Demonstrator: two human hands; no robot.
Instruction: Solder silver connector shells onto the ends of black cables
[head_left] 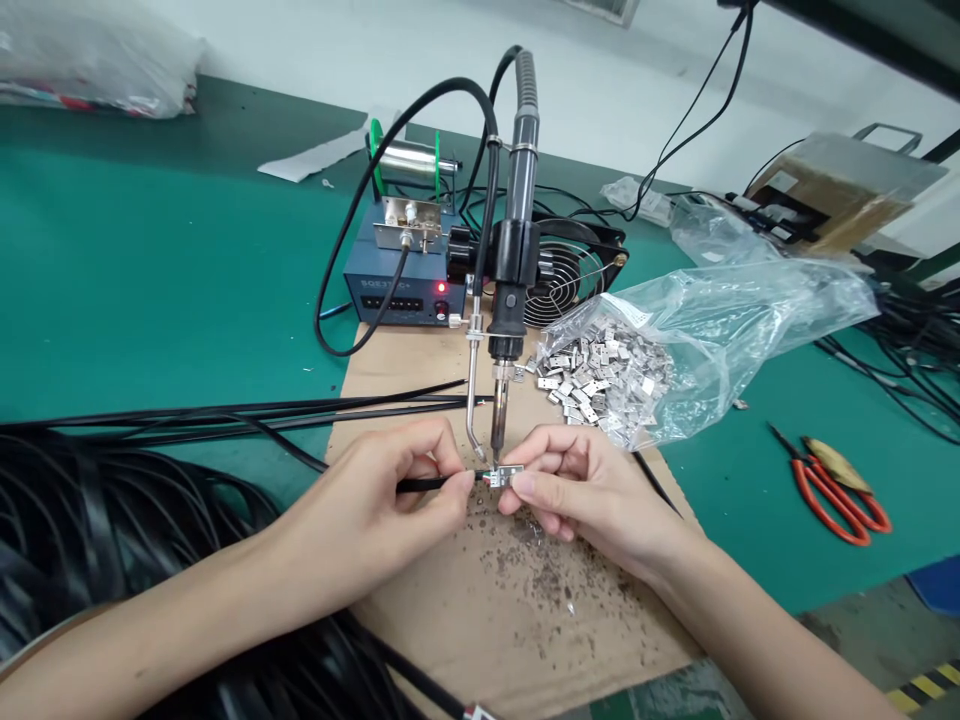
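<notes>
Pinched in my left hand (409,495) is a black cable (424,484), its end pointing right with thin coloured wires showing. My right hand (581,485) grips a small silver USB connector (508,475) between thumb and fingers. The wire ends meet the connector's left end. Right above that joint, the tip of a mounted soldering iron (499,410) points straight down, at or very near the contacts. A bent metal solder feed tube (472,400) ends just left of the tip.
A soldering station (397,285) carries a solder spool (409,165). Beside it are a fan (562,270) and a clear bag (735,330) of USB connectors. Orange-handled pliers (832,490) lie right. Black cables (112,530) heap at left. Dark specks dot the cardboard (450,640).
</notes>
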